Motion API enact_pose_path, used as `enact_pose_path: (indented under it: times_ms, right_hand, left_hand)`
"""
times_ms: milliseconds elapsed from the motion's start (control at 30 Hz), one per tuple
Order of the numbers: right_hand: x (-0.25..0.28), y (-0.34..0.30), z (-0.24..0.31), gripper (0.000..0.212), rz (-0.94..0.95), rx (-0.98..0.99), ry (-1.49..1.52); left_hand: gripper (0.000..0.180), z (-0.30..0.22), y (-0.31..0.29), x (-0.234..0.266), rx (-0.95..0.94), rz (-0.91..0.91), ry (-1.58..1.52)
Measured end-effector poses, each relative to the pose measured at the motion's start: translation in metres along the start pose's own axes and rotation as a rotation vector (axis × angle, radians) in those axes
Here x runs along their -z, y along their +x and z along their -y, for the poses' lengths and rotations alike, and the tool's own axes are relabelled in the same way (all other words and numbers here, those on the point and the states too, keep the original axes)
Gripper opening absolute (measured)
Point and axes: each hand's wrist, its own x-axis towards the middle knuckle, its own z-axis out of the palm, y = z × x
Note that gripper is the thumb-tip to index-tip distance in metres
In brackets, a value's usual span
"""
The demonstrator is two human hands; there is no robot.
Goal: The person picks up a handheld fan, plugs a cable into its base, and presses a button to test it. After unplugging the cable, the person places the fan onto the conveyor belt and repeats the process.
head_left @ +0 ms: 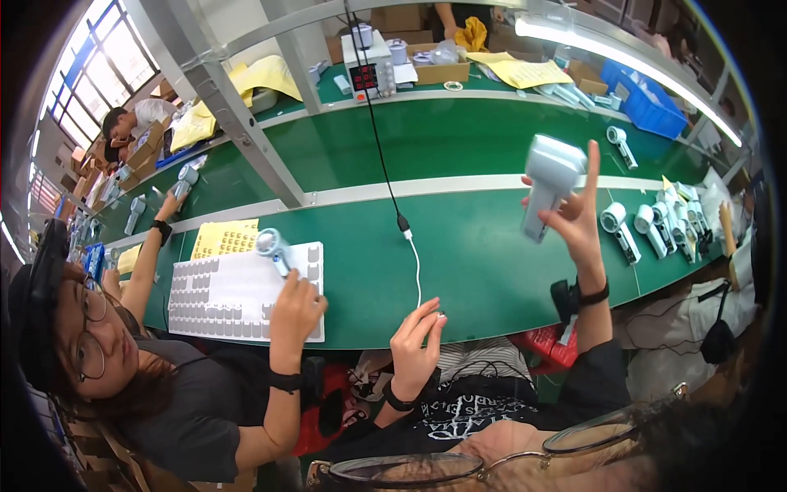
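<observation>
My right hand (576,234) holds up a pale blue handheld fan (551,168) above the bench, its thick head at the top and its handle pointing down. The thumb and some fingers close round the handle, while the index finger points upward. Lower and to the left, near the bench's front edge, my left hand (416,348) pinches the end of a white cable (419,275); a small plug tip shows at the fingertips. The cable joins a black connector (402,223) on a black cord hanging from above. Fan and plug are apart.
Several handheld fans (648,228) lie at the right of the green bench (484,287). At left, a co-worker's hand (297,307) holds another fan over a white sheet of grey labels (197,307). A power supply box (367,66) and a blue bin (643,98) stand behind.
</observation>
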Motion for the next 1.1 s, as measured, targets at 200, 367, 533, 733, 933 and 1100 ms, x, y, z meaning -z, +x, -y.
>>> enact_pose_path:
  times_ms: [200, 367, 533, 733, 933, 1100]
  right_hand:
    - [0.055, 0.112, -0.109, 0.109, 0.127, -0.149, -0.434]
    - [0.099, 0.173, -0.248, 0.102, -0.003, 0.142, -1.241]
    - [0.060, 0.153, -0.263, 0.092, 0.113, -0.158, -1.551]
    - [0.004, 0.100, -0.169, 0.060, 0.357, 0.372, -1.014]
    - [-0.101, -0.012, -0.100, 0.049, 0.919, -0.485, -0.154]
    - [-0.152, -0.071, -0.096, 0.059, 0.716, -0.931, 0.339]
  left_hand:
    - [0.007, -0.009, 0.009, -0.002, -0.037, 0.013, 0.052]
    - [0.009, -0.009, 0.010, -0.002, -0.022, 0.018, 0.040]
    - [0.012, 0.000, 0.006, 0.017, 0.019, -0.105, 0.096]
    - [0.014, 0.032, 0.015, 0.043, 0.031, -0.304, 0.698]
    - [0.014, 0.062, 0.013, 0.041, 0.247, -0.243, 0.491]
    - [0.012, 0.033, 0.001, 0.034, 0.232, -0.308, 0.353]
